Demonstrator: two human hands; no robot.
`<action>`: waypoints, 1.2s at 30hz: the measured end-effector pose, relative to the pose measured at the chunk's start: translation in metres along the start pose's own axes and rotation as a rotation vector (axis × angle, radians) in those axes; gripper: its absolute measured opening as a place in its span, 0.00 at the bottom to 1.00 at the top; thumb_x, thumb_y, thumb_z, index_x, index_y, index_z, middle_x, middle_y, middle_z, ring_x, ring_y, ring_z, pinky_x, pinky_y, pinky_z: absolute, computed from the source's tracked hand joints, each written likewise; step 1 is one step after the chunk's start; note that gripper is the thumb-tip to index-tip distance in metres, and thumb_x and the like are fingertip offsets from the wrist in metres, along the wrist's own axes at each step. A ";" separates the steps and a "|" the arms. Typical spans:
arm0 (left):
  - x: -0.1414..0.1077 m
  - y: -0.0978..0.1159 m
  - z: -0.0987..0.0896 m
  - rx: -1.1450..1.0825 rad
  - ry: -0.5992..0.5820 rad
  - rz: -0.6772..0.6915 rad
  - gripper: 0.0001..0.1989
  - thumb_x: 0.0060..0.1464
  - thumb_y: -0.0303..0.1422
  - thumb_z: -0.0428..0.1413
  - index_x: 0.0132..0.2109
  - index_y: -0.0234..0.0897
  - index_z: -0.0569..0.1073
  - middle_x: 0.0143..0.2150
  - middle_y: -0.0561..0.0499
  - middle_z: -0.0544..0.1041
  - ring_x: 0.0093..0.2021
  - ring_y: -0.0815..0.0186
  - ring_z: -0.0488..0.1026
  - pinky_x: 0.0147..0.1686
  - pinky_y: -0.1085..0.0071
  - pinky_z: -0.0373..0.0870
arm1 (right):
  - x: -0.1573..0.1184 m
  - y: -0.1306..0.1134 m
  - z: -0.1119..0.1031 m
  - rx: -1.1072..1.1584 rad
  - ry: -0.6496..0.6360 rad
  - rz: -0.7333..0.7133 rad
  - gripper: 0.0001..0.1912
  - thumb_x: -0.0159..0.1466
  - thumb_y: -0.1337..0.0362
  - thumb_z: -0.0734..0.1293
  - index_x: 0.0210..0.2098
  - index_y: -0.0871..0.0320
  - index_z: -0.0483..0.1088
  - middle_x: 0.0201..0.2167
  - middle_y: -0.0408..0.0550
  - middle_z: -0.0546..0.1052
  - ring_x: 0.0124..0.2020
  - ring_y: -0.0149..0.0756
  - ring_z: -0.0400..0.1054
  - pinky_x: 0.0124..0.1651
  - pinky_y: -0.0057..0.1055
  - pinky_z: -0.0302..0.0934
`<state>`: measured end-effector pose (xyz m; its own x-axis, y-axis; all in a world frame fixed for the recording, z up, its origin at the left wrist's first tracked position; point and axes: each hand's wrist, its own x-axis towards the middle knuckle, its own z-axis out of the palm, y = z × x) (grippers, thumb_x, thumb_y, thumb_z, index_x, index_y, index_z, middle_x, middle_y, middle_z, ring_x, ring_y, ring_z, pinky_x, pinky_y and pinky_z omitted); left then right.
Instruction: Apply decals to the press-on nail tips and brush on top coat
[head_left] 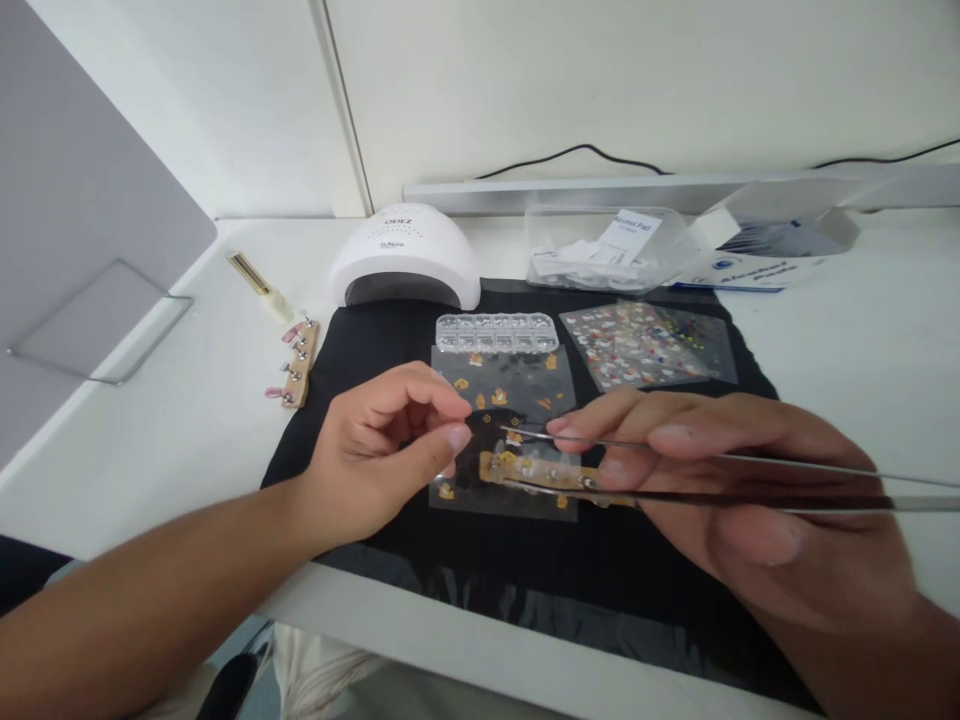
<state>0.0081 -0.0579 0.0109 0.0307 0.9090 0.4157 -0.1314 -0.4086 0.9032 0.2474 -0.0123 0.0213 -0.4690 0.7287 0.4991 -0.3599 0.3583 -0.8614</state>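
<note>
My left hand (pixel 397 450) is pinched, thumb against forefinger, over the left part of a clear sticker sheet (pixel 450 370) with orange figures; anything between the fingertips is too small to name. My right hand (pixel 750 480) grips long metal tweezers (pixel 622 442), their tips apart and pointing left over the sheet. Close by the tweezers, a wooden strip (pixel 495 467) with metal studs and clear nail tips lies over the sheet, its right end partly behind my right hand. Just behind the sheet is a clear compartment box (pixel 496 332) of small pieces.
A white nail lamp (pixel 405 250) stands at the back left. Left of the black mat (pixel 360 350) are another studded strip (pixel 300 370) and a swatch stick (pixel 259 285). Patterned sheets (pixel 637 345), a tub of alcohol pads (pixel 600 250) and an open box (pixel 780 240) sit behind right.
</note>
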 end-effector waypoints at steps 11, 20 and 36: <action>-0.003 0.000 0.002 -0.011 0.000 -0.049 0.16 0.54 0.17 0.64 0.47 0.40 0.80 0.33 0.54 0.75 0.31 0.73 0.73 0.31 0.81 0.75 | -0.001 -0.002 0.000 0.015 -0.011 -0.009 0.14 0.64 0.55 0.75 0.49 0.50 0.82 0.32 0.48 0.85 0.43 0.45 0.80 0.48 0.42 0.78; -0.001 -0.004 0.002 0.105 -0.074 0.089 0.20 0.55 0.16 0.61 0.51 0.42 0.79 0.35 0.53 0.71 0.33 0.72 0.71 0.35 0.79 0.74 | 0.003 -0.007 0.000 -0.022 -0.052 -0.005 0.15 0.64 0.54 0.75 0.50 0.47 0.82 0.32 0.47 0.84 0.42 0.43 0.79 0.46 0.40 0.78; -0.004 -0.005 -0.002 0.039 0.116 -0.045 0.11 0.56 0.23 0.66 0.44 0.42 0.82 0.35 0.52 0.74 0.33 0.70 0.71 0.32 0.78 0.72 | 0.003 -0.004 0.003 0.025 -0.054 -0.040 0.15 0.64 0.55 0.75 0.50 0.49 0.82 0.32 0.46 0.84 0.43 0.42 0.80 0.47 0.38 0.78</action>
<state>0.0066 -0.0590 0.0048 -0.0790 0.9289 0.3619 -0.0937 -0.3684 0.9249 0.2451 -0.0131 0.0265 -0.4962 0.6814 0.5381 -0.3994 0.3712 -0.8383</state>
